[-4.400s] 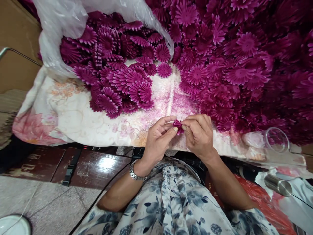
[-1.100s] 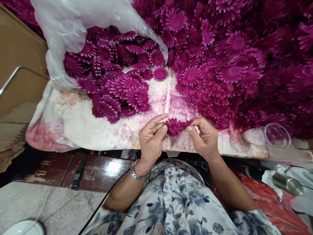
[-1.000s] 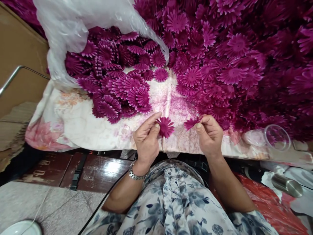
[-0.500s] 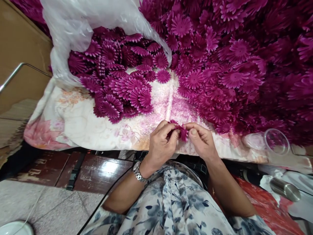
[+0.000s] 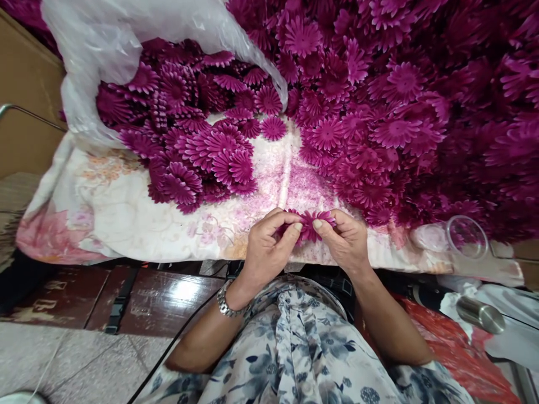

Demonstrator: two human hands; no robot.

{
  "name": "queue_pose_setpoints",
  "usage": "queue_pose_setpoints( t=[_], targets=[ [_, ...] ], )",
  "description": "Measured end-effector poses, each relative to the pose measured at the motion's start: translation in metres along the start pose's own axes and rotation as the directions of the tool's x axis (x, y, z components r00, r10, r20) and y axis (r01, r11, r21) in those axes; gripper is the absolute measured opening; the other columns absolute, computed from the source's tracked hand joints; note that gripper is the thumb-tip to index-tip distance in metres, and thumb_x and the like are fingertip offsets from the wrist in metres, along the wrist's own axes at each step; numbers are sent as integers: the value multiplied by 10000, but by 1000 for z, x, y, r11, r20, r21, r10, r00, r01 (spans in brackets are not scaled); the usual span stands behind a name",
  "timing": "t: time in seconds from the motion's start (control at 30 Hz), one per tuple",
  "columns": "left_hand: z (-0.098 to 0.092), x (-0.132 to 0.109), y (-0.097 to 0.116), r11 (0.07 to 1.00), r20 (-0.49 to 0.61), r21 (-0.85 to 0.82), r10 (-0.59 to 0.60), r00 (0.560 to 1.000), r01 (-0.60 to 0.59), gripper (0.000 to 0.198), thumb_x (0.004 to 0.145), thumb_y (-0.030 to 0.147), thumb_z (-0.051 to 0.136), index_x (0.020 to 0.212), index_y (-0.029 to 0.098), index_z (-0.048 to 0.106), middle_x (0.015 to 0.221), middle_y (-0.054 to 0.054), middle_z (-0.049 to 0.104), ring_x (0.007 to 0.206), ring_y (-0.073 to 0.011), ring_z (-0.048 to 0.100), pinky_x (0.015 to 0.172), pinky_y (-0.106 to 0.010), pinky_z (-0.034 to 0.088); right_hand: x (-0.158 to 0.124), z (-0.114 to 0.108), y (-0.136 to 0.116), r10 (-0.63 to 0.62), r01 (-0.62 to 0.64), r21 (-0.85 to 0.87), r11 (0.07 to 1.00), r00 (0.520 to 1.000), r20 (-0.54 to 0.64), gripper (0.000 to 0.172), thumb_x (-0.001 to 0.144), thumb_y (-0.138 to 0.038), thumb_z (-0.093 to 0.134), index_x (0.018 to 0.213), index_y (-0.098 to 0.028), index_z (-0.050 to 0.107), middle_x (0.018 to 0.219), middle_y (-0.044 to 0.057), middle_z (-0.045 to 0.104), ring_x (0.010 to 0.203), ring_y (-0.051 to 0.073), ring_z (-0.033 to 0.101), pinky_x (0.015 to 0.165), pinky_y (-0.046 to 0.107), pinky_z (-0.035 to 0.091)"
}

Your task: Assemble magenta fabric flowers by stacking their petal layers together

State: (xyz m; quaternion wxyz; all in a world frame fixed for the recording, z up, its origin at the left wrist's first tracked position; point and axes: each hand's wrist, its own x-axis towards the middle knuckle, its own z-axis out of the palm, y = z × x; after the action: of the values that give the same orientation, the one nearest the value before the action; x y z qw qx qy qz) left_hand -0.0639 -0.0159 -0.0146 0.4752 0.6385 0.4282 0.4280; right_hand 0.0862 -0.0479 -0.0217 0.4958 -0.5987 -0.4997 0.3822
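Near the front edge of the cloth-covered table, my left hand [image 5: 269, 241] pinches magenta artificial flower petals between thumb and fingers. My right hand [image 5: 347, 238] grips the petal piece [image 5: 310, 227] from the other side, thumb on top. Fingers hide part of what is held, so I cannot tell how many layers are there. Left of centre lies a pile of stacked petal pieces [image 5: 181, 182], partly under a translucent plastic bag [image 5: 92, 45]. A large heap of similar magenta flower pieces [image 5: 391, 132] covers the right side.
The floral cloth [image 5: 122, 207] has a raised fold in the middle. A clear plastic cup [image 5: 467, 238] stands at the right front edge. Below it are a metal cylinder [image 5: 480, 314] and red plastic sheeting [image 5: 455, 348]. Cardboard [image 5: 29, 73] rises at the left.
The petal piece between my hands has been spread flatter, and my right thumb has come onto its top. The whole view has shifted slightly, moving the scene leftward.
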Motion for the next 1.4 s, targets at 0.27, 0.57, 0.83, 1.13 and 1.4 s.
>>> queue_pose_setpoints(
  t=[0.27, 0.57, 0.83, 1.13, 1.4],
  targets=[
    [-13, -1, 5, 966, -45, 164, 210, 977, -200, 139, 799, 187, 602, 924, 182, 662, 747, -10, 565, 673, -117, 525, 617, -233, 413, 5, -1, -6, -63, 67, -40, 997, 995, 80, 402, 788, -410, 626, 536, -181, 412, 487, -67, 373, 462, 51, 315, 440, 189, 266],
    [-3, 6, 2, 994, 179, -110, 34, 983, -15, 140, 769, 146, 603, 632, 175, 592, 588, 41, 482, 549, -83, 455, 538, -216, 360, 6, -3, -7, -52, 33, 90, 995, 976, 213, 449, 805, -479, 585, 538, -180, 383, 516, -64, 298, 478, 50, 261, 438, 198, 223],
    [-12, 8, -2, 996, -87, -76, -55, 995, 49, 122, 743, 151, 608, 632, 171, 563, 598, 40, 501, 544, -80, 435, 527, -213, 335, 15, -10, 4, -42, 45, 174, 984, 999, -20, 435, 849, -501, 518, 574, -188, 395, 553, -52, 312, 497, 69, 279, 466, 215, 256],
    [-8, 6, -1, 999, -52, 7, -45, 998, 45, 146, 777, 195, 586, 639, 173, 542, 606, 27, 501, 559, -94, 459, 536, -222, 355, 10, -3, 2, 8, -24, 119, 993, 991, 130, 223, 824, -395, 588, 771, -182, 547, 623, -45, 473, 540, 70, 404, 514, 204, 324],
    [-13, 2, 5, 958, -90, 262, 149, 985, -121, 122, 780, 116, 559, 672, 171, 550, 617, 31, 489, 561, -87, 468, 538, -210, 374, 10, -3, -8, -175, 165, -335, 928, 985, 0, 325, 870, -319, 494, 600, -196, 364, 521, -78, 287, 474, 55, 286, 479, 207, 246]
  ],
)
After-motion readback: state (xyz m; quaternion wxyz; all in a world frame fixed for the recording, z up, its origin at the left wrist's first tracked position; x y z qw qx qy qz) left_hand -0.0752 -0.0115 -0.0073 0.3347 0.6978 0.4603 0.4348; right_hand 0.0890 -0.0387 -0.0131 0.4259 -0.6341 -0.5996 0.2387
